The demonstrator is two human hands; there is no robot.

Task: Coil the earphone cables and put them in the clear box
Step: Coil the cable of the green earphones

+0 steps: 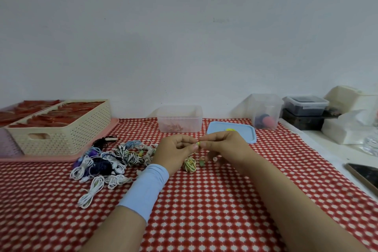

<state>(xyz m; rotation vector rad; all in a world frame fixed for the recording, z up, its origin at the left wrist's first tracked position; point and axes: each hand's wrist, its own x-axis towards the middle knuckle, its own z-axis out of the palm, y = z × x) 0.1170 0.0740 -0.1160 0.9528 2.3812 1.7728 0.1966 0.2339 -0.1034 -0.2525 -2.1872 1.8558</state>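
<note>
Earphone cables [106, 161] lie in a mixed heap on the left of the table [204, 200], just in front of a cream basket [61, 135]; several white ones look loosely bundled, but none of the heap has reached the box, so most of the work appears to remain. In the middle the left hand [176, 149] and right hand [223, 147] meet fingertip to fingertip, both pinching a yellow-green earphone cable [190, 164]; its small wound coil hangs just below them, which suggests this one is nearly finished. Behind the hands stands the clear box [180, 118], open, with something reddish at its bottom that I cannot identify; its blue lid [245, 135] lies just to the right.
</note>
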